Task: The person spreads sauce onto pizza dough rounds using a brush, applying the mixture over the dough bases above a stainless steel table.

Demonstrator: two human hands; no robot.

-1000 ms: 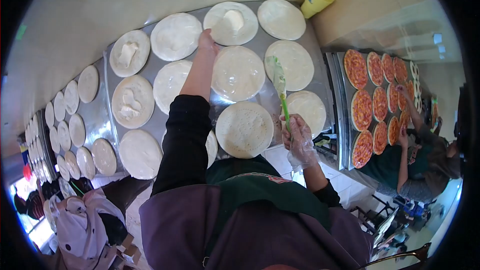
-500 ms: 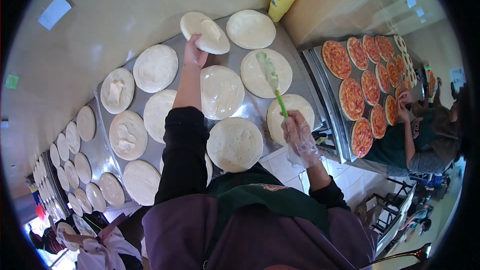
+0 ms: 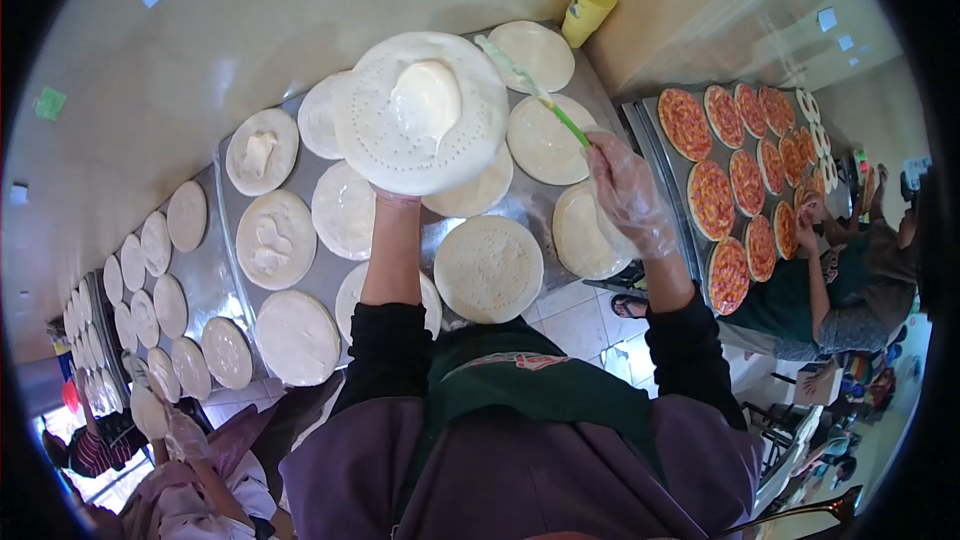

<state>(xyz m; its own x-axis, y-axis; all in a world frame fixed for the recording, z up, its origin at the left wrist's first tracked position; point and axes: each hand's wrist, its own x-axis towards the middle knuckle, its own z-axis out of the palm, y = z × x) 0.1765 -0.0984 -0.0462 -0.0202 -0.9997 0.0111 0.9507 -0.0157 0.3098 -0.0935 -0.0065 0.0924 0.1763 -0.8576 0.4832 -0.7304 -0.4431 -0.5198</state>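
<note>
A round dough base (image 3: pixel 365 130), dotted with small holes, is raised above the metal table (image 3: pixel 225 175) with a smooth pale dollop (image 3: pixel 427 100) near its centre. My left hand (image 3: pixel 397 197) holds it from below, its fingers mostly hidden under the dough. In my gloved right hand (image 3: pixel 628 190) is a green-handled spatula (image 3: pixel 568 123), its coated blade close to the raised base's right edge. More dough bases lie around them; a dotted one (image 3: pixel 488 270) without a dollop sits at the table's near edge, and one at the left (image 3: pixel 262 152) carries a pale lump.
A yellow cup (image 3: pixel 588 13) stands at the table's far right corner. Red-topped rounds (image 3: pixel 711 198) cover another table at the right, where a person (image 3: pixel 850 280) works. At lower left, a co-worker's gloved hand (image 3: pixel 187 435) is near more dough rounds.
My left hand has lifted the dough base off the table and brought it closer, its dollop facing me. My right hand has raised the spatula and moved it beside the base.
</note>
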